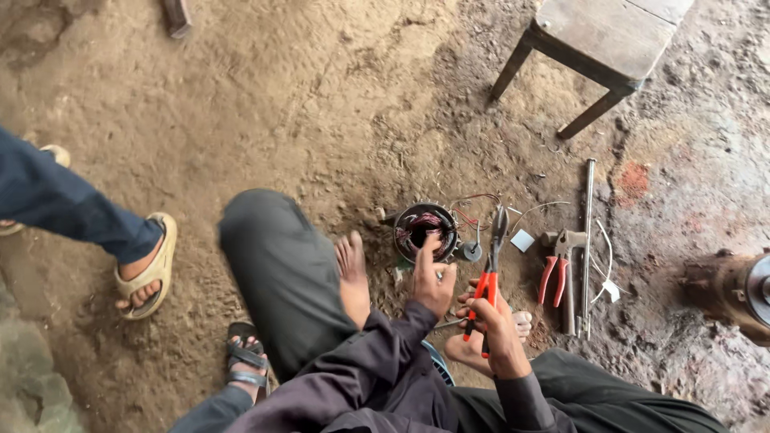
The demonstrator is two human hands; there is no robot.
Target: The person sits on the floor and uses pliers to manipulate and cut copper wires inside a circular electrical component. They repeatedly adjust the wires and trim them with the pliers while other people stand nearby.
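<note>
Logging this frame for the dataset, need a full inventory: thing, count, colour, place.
Stator: 1, dark ring with red windings, on ground at centre.
Loose pliers: 1, red handles, on ground right of stator.
Rod: 1, grey metal, lying right of loose pliers.
Stool: 1, wooden, top right.
Motor part: 1, rusty brown, right edge.
Bystander foot: 1, tan sandal, blue trousers, left.
Black sandal: 1, bottom left.
Left hand: fingers touching stator rim.
Right hand: grips held pliers, orange handles.
</note>
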